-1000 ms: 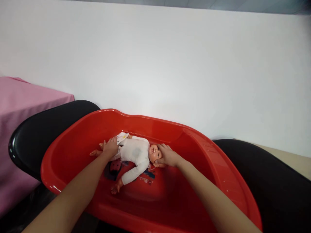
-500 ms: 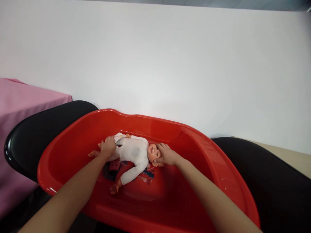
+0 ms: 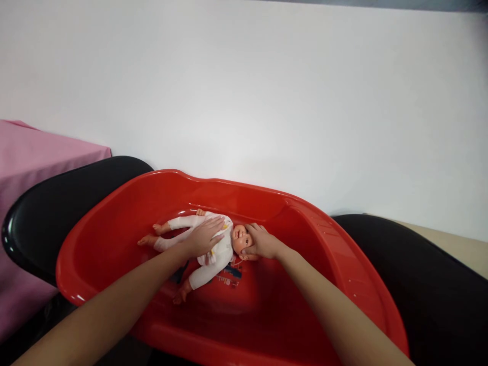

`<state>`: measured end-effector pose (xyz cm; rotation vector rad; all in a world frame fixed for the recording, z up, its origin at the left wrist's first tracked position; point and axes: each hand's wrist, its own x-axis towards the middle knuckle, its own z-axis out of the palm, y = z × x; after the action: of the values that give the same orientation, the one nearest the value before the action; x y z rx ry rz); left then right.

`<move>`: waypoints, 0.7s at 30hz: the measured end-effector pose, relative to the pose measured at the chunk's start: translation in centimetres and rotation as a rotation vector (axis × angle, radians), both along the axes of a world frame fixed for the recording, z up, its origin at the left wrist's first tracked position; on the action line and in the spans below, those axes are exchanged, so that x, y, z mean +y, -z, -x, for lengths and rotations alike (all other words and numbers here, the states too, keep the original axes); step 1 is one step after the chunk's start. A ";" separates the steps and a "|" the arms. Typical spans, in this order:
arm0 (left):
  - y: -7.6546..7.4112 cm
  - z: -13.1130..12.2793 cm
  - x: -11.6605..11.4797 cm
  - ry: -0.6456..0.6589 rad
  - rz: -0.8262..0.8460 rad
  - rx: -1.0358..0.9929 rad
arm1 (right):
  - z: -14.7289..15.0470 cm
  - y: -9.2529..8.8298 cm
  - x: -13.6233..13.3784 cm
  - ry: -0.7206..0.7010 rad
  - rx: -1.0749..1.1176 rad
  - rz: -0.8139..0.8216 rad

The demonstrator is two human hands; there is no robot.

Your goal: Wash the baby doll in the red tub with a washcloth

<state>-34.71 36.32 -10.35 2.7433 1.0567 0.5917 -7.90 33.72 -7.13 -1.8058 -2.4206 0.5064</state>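
Note:
A baby doll (image 3: 183,226) in a white suit lies on its back inside a red plastic tub (image 3: 328,264), head to the right, legs to the left. My left hand (image 3: 204,236) lies flat on the doll's chest with the fingers stretched out. My right hand (image 3: 259,243) cups the doll's head from the right side, fingers curled round it. A coloured sticker on the tub floor shows under the doll's near arm.
The tub rests across two glossy black chairs, one at the left (image 3: 57,203) and one at the right (image 3: 430,284). A pink cloth (image 3: 34,157) covers a surface at far left. A white wall (image 3: 244,91) stands close behind the tub.
My left hand has moved from the doll's hips to its chest and lies flat there. The doll's legs are now stretched out and uncovered. My right hand stays on the head.

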 end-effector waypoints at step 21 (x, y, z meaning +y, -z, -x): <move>2.8 1.1 0.9 0.127 -0.014 0.313 | 0.3 -0.3 -0.1 -0.012 -0.004 0.007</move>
<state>-35.78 37.19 -13.13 2.9529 0.9257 0.1541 -8.18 33.62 -6.85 -1.7978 -2.4366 0.5134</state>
